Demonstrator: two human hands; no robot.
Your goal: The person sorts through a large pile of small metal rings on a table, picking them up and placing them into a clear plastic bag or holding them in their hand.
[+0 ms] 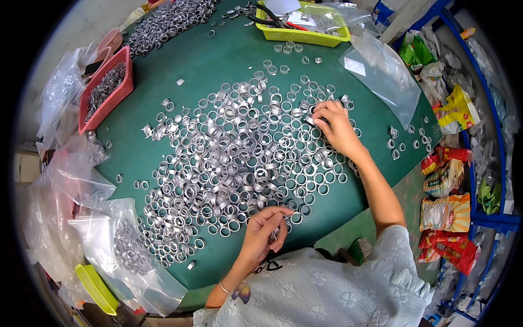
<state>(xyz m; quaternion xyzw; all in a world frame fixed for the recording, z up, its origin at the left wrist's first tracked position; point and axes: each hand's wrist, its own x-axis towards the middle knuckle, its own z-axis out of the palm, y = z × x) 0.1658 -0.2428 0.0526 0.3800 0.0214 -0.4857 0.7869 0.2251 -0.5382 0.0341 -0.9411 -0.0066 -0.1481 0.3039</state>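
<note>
A wide heap of silvery metal rings [234, 147] covers the middle of the green table [163, 60]. At the heap's right side, my right hand [335, 125] has its thumb and fingers closed on a small metal ring [309, 119]. My left hand [264, 233] is held near the table's front edge, by the lower end of the heap. Its fingers curl round what looks like a metal ring [273, 236], partly hidden in the palm.
A red basket [128, 82] of metal pieces stands at the left, a yellow-green basket [305, 37] with pliers at the far side. Clear plastic bags [395, 82] lie at the right edge, and a bag of rings [131, 248] at the front left. Blue shelving [493, 219] stands at the right.
</note>
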